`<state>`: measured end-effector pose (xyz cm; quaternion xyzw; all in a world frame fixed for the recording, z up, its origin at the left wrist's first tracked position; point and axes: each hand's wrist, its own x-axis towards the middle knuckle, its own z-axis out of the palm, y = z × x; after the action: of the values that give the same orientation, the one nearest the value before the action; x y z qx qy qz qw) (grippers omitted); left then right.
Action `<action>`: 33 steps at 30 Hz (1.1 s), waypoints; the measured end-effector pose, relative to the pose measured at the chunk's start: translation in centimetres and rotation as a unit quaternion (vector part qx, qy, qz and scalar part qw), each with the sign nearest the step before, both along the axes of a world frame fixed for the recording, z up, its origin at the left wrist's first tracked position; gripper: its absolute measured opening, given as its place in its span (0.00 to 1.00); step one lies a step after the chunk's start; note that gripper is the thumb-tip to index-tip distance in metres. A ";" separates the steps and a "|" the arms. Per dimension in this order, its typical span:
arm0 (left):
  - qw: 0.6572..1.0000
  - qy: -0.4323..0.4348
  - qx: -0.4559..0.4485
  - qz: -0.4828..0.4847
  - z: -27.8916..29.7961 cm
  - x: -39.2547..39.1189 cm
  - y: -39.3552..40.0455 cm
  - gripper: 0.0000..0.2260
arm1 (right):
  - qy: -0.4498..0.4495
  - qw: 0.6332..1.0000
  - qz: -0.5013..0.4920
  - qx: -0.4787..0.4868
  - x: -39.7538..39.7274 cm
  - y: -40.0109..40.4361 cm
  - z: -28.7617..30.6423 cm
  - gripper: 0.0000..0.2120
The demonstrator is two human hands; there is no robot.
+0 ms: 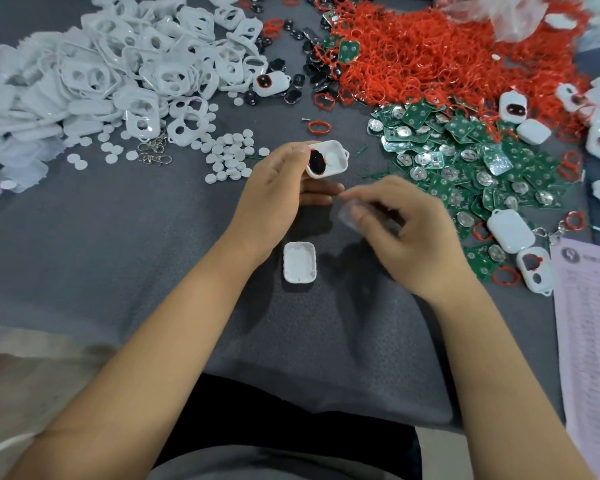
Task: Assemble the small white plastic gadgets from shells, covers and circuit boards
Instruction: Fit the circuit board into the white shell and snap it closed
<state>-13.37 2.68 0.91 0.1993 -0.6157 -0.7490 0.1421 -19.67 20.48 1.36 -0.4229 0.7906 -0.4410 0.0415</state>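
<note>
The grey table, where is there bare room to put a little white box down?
The grey table is bare left of the left hand, below the white discs. Crowded: white covers far left, red rings and green circuit boards right.

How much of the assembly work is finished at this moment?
Done: a few closed white plastic gadgets lie at the right. In hand: the left hand holds an open white shell with black insert; the right hand pinches a blurred clear piece. Left: large piles of white covers and green circuit boards.

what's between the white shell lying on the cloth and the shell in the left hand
In the head view, only the left hand itself and bare grey cloth lie between the lying shell and the held shell.
</note>
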 end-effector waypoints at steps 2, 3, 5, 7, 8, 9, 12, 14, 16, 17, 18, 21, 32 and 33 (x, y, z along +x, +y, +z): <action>1.000 0.000 -0.015 -0.015 0.1 0.1 0.1 0.15 | -0.035 0.994 -0.075 -0.066 -0.3 0.0 0.2 0.07; 0.999 0.000 -0.023 -0.022 0.2 0.2 0.2 0.15 | -0.056 0.988 -0.104 -0.097 -0.5 0.0 0.1 0.07; 0.999 -0.002 -0.033 -0.033 0.3 0.3 0.3 0.15 | -0.095 0.975 -0.139 -0.145 -0.7 -0.1 0.0 0.06; 0.999 -0.003 -0.034 -0.038 0.4 0.4 0.3 0.15 | -0.096 0.972 -0.150 -0.156 -0.8 0.0 -0.1 0.03; 0.999 -0.003 -0.034 -0.039 0.4 0.4 0.3 0.15 | -0.093 0.972 -0.151 -0.157 -0.9 0.0 -0.1 0.03; 0.999 -0.003 -0.033 -0.040 0.4 0.4 0.3 0.15 | -0.099 0.970 -0.150 -0.162 -0.8 0.0 0.0 0.03; 0.999 -0.002 -0.034 -0.041 0.4 0.4 0.3 0.15 | -0.141 0.962 -0.143 -0.186 -0.7 -0.1 0.2 0.05; 0.998 -0.001 -0.039 -0.042 0.3 0.4 0.3 0.15 | -0.171 0.956 -0.137 -0.195 -0.6 -0.2 0.2 0.03; 0.998 0.001 -0.041 -0.042 0.2 0.4 0.3 0.15 | -0.201 0.951 -0.123 -0.201 -0.4 -0.3 0.3 0.03; 0.998 0.002 -0.041 -0.043 0.2 0.4 0.2 0.15 | -0.212 0.948 -0.119 -0.204 -0.4 -0.3 0.3 0.03; 0.998 0.003 -0.041 -0.043 0.2 0.4 0.2 0.15 | -0.221 0.946 -0.118 -0.205 -0.4 -0.3 0.4 0.03; 0.998 0.006 -0.040 -0.045 0.3 0.5 0.2 0.15 | -0.241 0.938 -0.125 -0.215 -0.5 -0.2 0.2 0.04; 0.997 0.021 -0.040 -0.058 0.1 0.6 0.4 0.15 | -0.325 0.904 -0.130 -0.243 -0.6 -0.4 0.1 0.03; 0.997 0.020 -0.041 -0.060 0.1 0.6 0.4 0.15 | -0.325 0.900 -0.142 -0.251 -0.6 -0.4 0.2 0.03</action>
<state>-12.80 3.10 1.01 0.1414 -0.6536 -0.7342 0.1175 -20.32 20.06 1.52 -0.1351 0.6478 -0.7392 0.1257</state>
